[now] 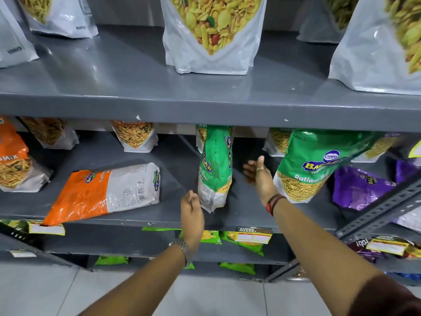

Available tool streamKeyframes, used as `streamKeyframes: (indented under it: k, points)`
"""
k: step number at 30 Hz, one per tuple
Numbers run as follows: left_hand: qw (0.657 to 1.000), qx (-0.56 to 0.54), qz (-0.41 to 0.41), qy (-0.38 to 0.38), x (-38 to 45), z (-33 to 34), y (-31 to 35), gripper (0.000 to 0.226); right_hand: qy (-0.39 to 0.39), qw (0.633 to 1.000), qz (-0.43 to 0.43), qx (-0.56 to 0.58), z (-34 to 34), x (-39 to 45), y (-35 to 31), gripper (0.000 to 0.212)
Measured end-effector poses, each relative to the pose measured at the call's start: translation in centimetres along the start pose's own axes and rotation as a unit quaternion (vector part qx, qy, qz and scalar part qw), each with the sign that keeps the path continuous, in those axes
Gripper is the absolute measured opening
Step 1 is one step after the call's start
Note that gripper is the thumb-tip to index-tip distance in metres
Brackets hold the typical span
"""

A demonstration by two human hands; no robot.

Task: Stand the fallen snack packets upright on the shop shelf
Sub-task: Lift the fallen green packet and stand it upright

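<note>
On the middle grey metal shelf (177,179), a narrow green plastic snack packet (215,169) stands upright, seen edge-on, its top hidden under the lip of the shelf above. The left hand (191,214) is beside the packet's lower left corner, fingers curled; whether they touch or pinch it cannot be told. The right hand (259,173) is flat and released, just beside the packet's right side, gripping nothing. Further right stands a wider green packet with a blue label (312,165), upright and leaning slightly. To the left, an orange and white snack packet (102,192) lies fallen flat on the same shelf, well apart from both hands.
</note>
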State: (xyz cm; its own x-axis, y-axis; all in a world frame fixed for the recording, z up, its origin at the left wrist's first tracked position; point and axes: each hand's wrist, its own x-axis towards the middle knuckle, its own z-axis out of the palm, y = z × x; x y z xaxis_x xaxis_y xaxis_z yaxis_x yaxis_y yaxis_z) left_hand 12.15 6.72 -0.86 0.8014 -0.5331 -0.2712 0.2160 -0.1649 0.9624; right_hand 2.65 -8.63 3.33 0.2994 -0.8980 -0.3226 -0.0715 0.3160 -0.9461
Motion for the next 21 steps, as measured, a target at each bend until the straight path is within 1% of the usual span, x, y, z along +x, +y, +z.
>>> streamKeyframes:
  k: [3, 4, 5, 7, 9, 10, 12, 13, 16, 18, 21]
  points:
    - [0.998, -0.012, -0.025, -0.053, -1.8, 0.6, -1.5, 0.039, -0.046, 0.998, 0.044, 0.014, 2.1, 0.9, -1.5, 0.069]
    - [0.997, -0.021, -0.035, -0.07, -2.0, 1.1, -1.8, 0.037, -0.049, 0.997, 0.06, 0.014, 2.9, 1.0, -1.8, 0.071]
    - [0.995, -0.033, -0.049, -0.082, -2.1, 1.5, -1.7, 0.039, -0.053, 0.996, 0.073, 0.007, 3.6, 0.9, -2.0, 0.075]
    - [0.989, -0.059, -0.089, -0.103, -2.0, 2.5, -1.6, 0.056, -0.078, 0.993, 0.086, -0.024, 4.6, 0.3, -2.4, 0.08]
    - [0.983, -0.088, -0.112, -0.117, -2.1, 3.4, -1.6, 0.066, -0.111, 0.991, 0.074, -0.034, 4.9, -0.3, -2.1, 0.077]
    - [0.981, -0.108, -0.116, -0.114, -2.2, 3.6, -1.4, 0.07, -0.112, 0.991, 0.065, -0.028, 4.9, -0.7, -1.9, 0.074]
    - [0.977, -0.149, -0.116, -0.097, -1.9, 3.8, -0.8, 0.076, -0.087, 0.995, 0.033, -0.021, 4.7, -0.8, -0.9, 0.073]
    - [0.976, -0.166, -0.109, -0.091, -1.6, 3.7, -0.4, 0.075, -0.067, 0.997, 0.017, -0.019, 4.5, -0.8, -0.2, 0.073]
    - [0.977, -0.184, -0.073, -0.084, -0.3, 3.2, 1.3, 0.061, 0.002, 1.0, 0.009, 0.002, 3.5, -1.0, 1.5, 0.072]
    - [0.98, -0.165, -0.066, -0.091, 1.0, 2.7, 1.8, 0.06, 0.015, 1.0, 0.01, 0.021, 2.5, -1.5, 2.3, 0.068]
    - [0.983, -0.116, -0.072, -0.122, 2.8, 2.1, 1.9, 0.066, -0.005, 0.999, 0.006, 0.05, 1.0, -2.0, 3.5, 0.065]
